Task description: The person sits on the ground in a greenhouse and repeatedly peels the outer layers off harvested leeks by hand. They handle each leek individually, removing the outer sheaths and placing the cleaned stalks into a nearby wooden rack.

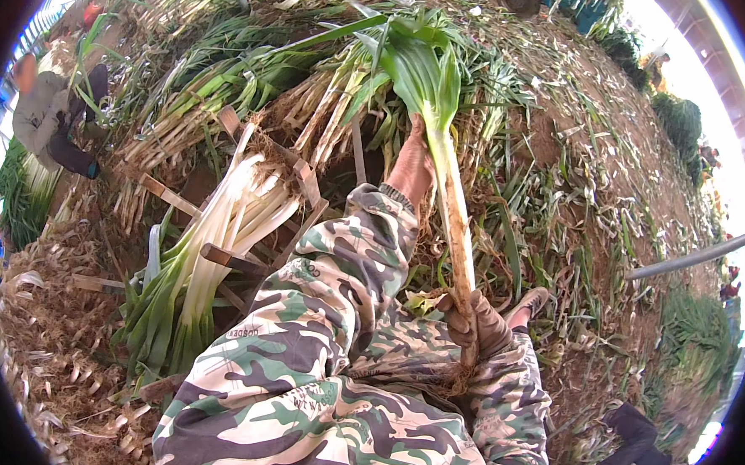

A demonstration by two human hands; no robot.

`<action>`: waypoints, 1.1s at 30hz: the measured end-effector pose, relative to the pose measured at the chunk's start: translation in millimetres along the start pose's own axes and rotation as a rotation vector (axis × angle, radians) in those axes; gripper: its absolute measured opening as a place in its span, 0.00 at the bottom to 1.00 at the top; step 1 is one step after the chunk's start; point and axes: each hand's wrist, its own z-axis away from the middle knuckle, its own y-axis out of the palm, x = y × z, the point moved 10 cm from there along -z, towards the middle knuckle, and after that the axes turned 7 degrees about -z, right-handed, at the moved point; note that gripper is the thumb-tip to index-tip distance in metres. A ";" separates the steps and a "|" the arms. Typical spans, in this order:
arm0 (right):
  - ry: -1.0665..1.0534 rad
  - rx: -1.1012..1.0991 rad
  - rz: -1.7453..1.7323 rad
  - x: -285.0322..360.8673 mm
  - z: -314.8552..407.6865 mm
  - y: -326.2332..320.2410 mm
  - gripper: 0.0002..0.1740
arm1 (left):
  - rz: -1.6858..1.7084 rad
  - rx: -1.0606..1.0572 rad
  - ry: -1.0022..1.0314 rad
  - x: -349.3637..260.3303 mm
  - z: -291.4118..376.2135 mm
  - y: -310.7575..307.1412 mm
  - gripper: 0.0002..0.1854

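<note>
A large green onion or leek stalk (453,199) slants across the middle, its broad green leaves up and its rooty end down by the camouflage-clad lap. My left hand (414,162) grips it just below the leaves, partly hidden behind the stalk. Near the roots, my right hand (478,323) has its fingers curled round the lower shaft, which is coated with brownish, soiled skin. To the left, a bundle of clean white stalks (238,206) lies in a wooden frame (229,258), with root ends up and green leaves hanging down.
Piles of unpeeled stalks (319,106) lie beyond the frame. Root scraps (57,342) cover the ground at lower left, with strewn leaves (575,230) at right. Another person (44,114) is at far left; dark clothing (626,454) shows at lower right. A metal pole (687,256) juts in at right.
</note>
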 end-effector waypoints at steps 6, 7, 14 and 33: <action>-0.079 -0.359 0.202 12.1 12.8 -14.9 0.37 | -0.167 -0.011 0.268 -12.8 4.2 8.6 0.27; -0.046 -0.236 0.068 6.0 9.1 -2.6 0.37 | -0.173 0.045 0.373 -20.4 9.5 12.7 0.25; -0.006 0.069 -0.153 1.8 -6.4 22.4 0.42 | -0.281 0.344 0.009 39.3 26.2 37.0 0.13; -0.194 -0.903 0.755 47.3 31.8 -34.3 0.23 | -0.432 -0.130 0.147 9.5 16.7 -11.8 0.23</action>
